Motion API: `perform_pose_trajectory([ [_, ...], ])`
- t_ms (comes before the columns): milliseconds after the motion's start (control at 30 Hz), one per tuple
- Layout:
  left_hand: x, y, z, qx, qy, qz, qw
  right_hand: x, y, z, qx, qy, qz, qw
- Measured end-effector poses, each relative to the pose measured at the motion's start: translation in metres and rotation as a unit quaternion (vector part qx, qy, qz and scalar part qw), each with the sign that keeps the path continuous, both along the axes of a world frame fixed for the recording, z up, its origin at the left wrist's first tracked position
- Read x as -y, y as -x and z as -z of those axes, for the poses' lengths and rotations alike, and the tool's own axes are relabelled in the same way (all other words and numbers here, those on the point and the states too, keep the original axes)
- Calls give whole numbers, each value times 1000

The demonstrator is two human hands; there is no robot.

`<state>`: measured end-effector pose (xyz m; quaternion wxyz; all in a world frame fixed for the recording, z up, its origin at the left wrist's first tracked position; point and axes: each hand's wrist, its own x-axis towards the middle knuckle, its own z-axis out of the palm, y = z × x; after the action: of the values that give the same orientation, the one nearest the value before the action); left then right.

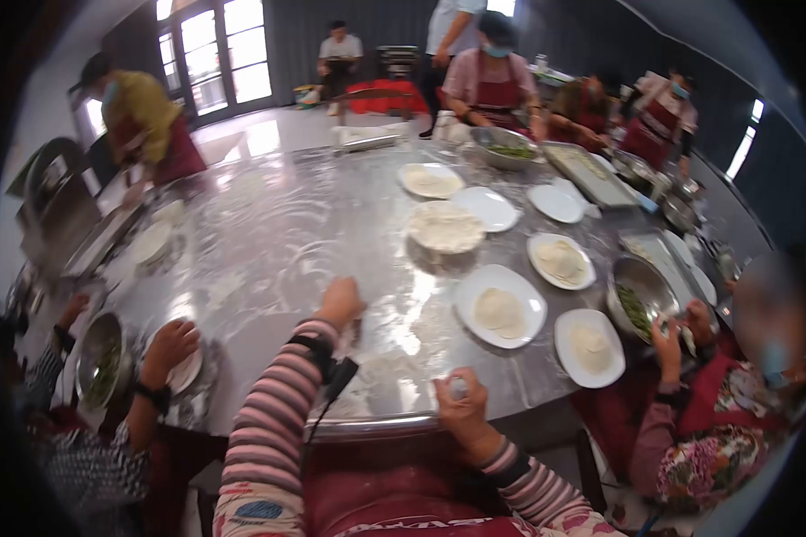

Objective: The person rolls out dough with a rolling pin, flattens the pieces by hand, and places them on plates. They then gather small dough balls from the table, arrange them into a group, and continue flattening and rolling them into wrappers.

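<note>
My left hand [340,302] is closed low over the floury steel table [278,259], its fingertips turned away from view. Whatever it may hold is hidden. Close to the table's front edge, my right hand [467,413] has its fingers wrapped round a small greyish rounded thing [458,388], too blurred to name. Beyond the right hand, a white plate [461,313] carries flat round dough wrappers [500,313]. Farther back stands a bowl heaped with flour [445,227]. Loose flour is smeared across the steel around both hands.
On the right, another plate of wrappers [591,347] stands near a metal bowl of green filling [640,300], where a co-worker's hands [667,345] are busy. At left, another person's hand [170,349] is above a plate [186,371]. More people work around the far side.
</note>
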<state>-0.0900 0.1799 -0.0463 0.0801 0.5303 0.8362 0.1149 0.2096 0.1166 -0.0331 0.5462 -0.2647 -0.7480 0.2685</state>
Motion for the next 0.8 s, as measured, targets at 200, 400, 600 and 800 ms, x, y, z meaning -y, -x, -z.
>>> perform_pose_trajectory([
  [200, 25, -7, -11, 48, -32, -34, 998, 2, 4, -4, 3, -1, 12, 1000],
  [400, 42, -7, -15, 187, -173, 19, 967, -5, -3, 25, 10, 106, -22, 994],
  [600, 104, -56, -15, 419, -29, 79, 904, 11, 3, -3, -73, 119, -64, 988],
  [800, 131, -80, -14, 265, -60, 116, 955, -20, 22, -10, -14, 152, -85, 985],
])
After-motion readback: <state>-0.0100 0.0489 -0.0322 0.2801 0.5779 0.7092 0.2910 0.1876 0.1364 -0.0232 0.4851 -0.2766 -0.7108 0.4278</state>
